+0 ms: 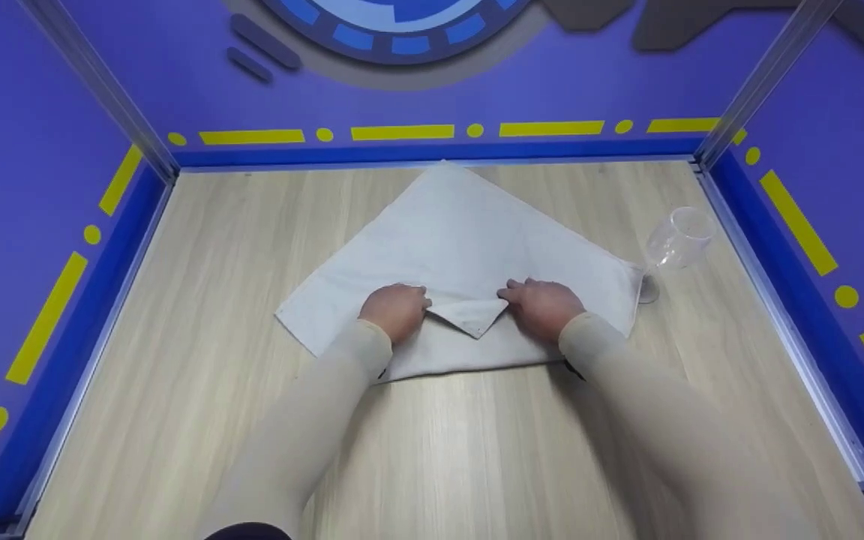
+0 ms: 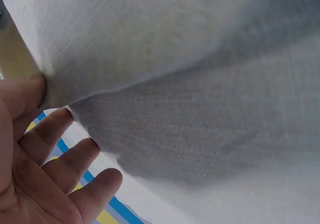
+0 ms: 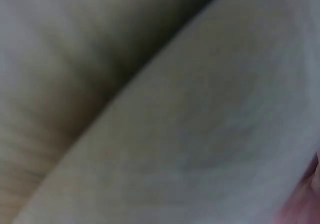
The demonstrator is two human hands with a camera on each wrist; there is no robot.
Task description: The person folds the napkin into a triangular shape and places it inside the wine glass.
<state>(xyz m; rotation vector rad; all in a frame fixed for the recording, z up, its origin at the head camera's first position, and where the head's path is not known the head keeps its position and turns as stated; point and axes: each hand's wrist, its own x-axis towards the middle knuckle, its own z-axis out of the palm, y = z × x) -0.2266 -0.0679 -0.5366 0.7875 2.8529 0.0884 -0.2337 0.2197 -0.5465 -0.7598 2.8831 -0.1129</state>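
Note:
A white cloth napkin [image 1: 462,232] lies partly folded on the table, one corner pointing to the back wall. At its front, a small triangular flap [image 1: 473,315] points toward the person. My left hand [image 1: 396,311] pinches the cloth at the flap's left side; in the left wrist view, thumb and forefinger grip the fold while the other fingers [image 2: 82,161] spread beneath. On the flap's right side, my right hand [image 1: 546,306] pinches the cloth with its fingertips. Blurred cloth [image 3: 200,124] fills most of the right wrist view, with only a bit of that hand at the edge.
A clear stemmed glass [image 1: 679,238] stands at the right, its base beside the napkin's right corner. The wooden table [image 1: 199,247] is bordered by metal rails and purple panels [image 1: 432,97] at the back and both sides.

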